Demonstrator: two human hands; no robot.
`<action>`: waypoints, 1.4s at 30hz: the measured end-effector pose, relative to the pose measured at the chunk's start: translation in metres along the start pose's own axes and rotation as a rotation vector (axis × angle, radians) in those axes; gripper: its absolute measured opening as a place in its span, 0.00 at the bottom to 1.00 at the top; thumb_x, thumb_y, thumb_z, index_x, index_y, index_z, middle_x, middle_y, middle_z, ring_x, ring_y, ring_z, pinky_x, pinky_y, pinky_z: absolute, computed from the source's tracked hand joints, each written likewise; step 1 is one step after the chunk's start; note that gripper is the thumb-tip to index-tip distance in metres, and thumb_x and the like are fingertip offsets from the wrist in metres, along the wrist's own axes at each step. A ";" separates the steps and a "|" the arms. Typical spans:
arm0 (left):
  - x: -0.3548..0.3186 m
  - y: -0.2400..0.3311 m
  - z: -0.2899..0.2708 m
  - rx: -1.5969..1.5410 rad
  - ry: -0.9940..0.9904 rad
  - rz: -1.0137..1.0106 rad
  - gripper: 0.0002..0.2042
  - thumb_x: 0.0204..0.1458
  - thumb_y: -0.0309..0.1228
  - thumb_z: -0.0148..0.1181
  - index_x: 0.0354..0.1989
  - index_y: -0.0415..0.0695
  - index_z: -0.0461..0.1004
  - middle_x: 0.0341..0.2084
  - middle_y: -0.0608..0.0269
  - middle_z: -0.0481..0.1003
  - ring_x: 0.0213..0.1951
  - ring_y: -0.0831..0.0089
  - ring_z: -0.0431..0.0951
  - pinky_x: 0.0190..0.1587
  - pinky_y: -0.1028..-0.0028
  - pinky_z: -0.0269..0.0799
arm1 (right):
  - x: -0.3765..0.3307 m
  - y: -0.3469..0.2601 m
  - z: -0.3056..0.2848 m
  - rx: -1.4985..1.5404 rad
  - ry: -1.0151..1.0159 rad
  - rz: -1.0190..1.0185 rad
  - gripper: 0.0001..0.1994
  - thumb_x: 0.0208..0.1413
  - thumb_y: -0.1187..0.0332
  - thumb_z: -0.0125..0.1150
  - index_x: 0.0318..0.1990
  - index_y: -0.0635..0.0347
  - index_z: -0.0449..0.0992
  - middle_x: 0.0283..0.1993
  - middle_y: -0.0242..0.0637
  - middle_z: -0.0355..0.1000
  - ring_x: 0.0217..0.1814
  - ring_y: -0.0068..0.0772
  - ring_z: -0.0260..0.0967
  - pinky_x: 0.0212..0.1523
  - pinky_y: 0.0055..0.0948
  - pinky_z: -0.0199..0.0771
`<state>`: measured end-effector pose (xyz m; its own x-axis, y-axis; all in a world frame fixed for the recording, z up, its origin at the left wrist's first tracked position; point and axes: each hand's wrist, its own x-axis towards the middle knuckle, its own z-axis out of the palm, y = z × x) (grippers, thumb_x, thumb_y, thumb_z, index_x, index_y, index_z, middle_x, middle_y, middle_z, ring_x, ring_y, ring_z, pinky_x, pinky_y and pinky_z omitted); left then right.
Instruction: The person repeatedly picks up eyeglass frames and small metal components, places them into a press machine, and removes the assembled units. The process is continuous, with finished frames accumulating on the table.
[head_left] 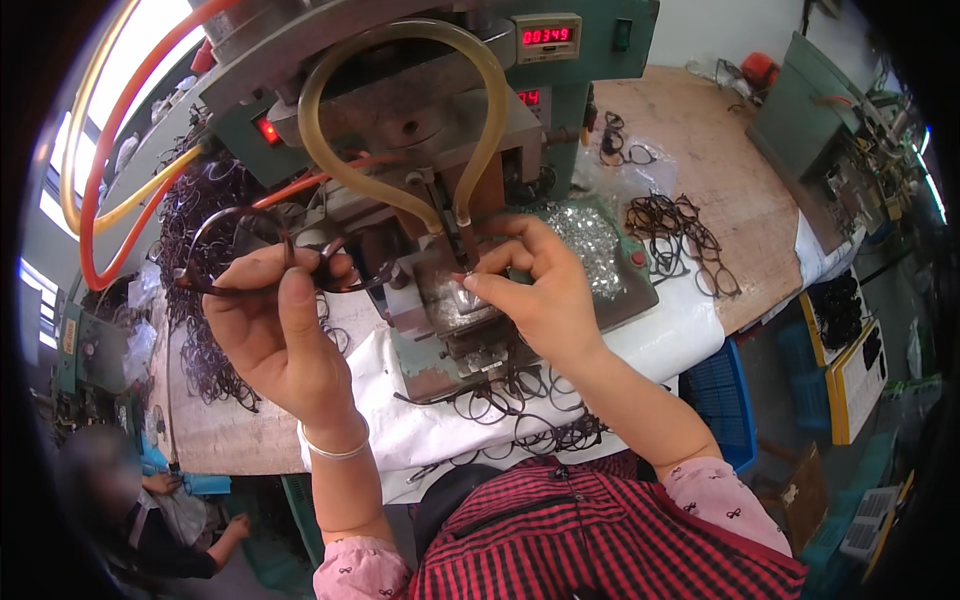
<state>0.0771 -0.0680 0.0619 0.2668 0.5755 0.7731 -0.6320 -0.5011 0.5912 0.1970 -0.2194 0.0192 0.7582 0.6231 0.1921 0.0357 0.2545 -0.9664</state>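
Observation:
My left hand (285,335) pinches a dark brown eyeglass frame (290,250) between thumb and fingers, raised at the left of a green press machine (425,125). The frame has two rims and no temple arms that I can see. My right hand (550,300) is at the press, thumb and index finger pinched together over the metal fixture (465,310) below the tool head. What sits in that pinch is too small to make out. Just beyond my right hand lies a tray of small shiny metal pieces (585,245).
Eyeglass frames lie in piles at the left (210,350), on white sheeting in front (530,405) and at the right (685,235). Yellowish and orange hoses (97,200) loop around the press. A blue crate (725,405) stands below the right table edge. Another person sits at lower left.

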 end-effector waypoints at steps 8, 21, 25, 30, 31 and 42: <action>0.003 0.010 0.002 0.070 -0.027 -0.057 0.08 0.61 0.20 0.55 0.46 0.37 0.66 0.39 0.56 0.73 0.36 0.70 0.78 0.40 0.70 0.80 | 0.007 -0.008 0.001 -0.101 -0.045 -0.032 0.28 0.48 0.82 0.65 0.58 0.69 0.64 0.34 0.33 0.72 0.40 0.20 0.70 0.48 0.23 0.74; -0.042 0.028 -0.009 0.177 -0.379 0.107 0.11 0.45 0.14 0.66 0.36 0.39 0.73 0.33 0.51 0.79 0.34 0.63 0.82 0.37 0.69 0.79 | -0.037 -0.028 -0.035 -0.559 -0.230 -0.161 0.24 0.56 0.74 0.64 0.61 0.66 0.68 0.55 0.42 0.75 0.58 0.28 0.70 0.56 0.28 0.71; -0.052 0.014 -0.010 0.382 -0.687 0.441 0.12 0.38 0.21 0.70 0.33 0.43 0.76 0.39 0.59 0.81 0.34 0.65 0.82 0.31 0.71 0.79 | -0.069 -0.013 -0.103 -0.216 -0.105 0.445 0.17 0.53 0.68 0.68 0.50 0.65 0.77 0.50 0.41 0.77 0.52 0.35 0.73 0.49 0.33 0.73; -0.053 0.002 0.019 0.552 -0.808 0.672 0.11 0.41 0.23 0.70 0.33 0.45 0.75 0.39 0.64 0.81 0.32 0.71 0.80 0.31 0.74 0.80 | -0.040 0.051 -0.116 -1.367 0.271 -0.230 0.11 0.46 0.69 0.69 0.38 0.63 0.79 0.34 0.40 0.74 0.42 0.46 0.70 0.42 0.42 0.71; -0.055 -0.001 0.018 0.549 -0.799 0.688 0.12 0.41 0.23 0.70 0.34 0.46 0.75 0.39 0.64 0.82 0.32 0.71 0.80 0.31 0.74 0.80 | -0.035 0.069 -0.118 -1.353 0.304 -0.345 0.11 0.45 0.69 0.69 0.36 0.63 0.79 0.32 0.40 0.73 0.41 0.47 0.69 0.42 0.43 0.70; -0.057 -0.006 0.018 0.528 -0.769 0.622 0.12 0.41 0.25 0.71 0.33 0.49 0.75 0.37 0.66 0.82 0.33 0.71 0.81 0.31 0.75 0.78 | 0.006 0.073 -0.106 -1.332 0.151 -0.460 0.08 0.45 0.69 0.65 0.35 0.53 0.78 0.46 0.35 0.73 0.51 0.42 0.68 0.38 0.42 0.69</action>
<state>0.0787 -0.1090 0.0182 0.5057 -0.3311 0.7966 -0.4728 -0.8788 -0.0652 0.2731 -0.2750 -0.0683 0.5687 0.5718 0.5912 0.8086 -0.5202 -0.2748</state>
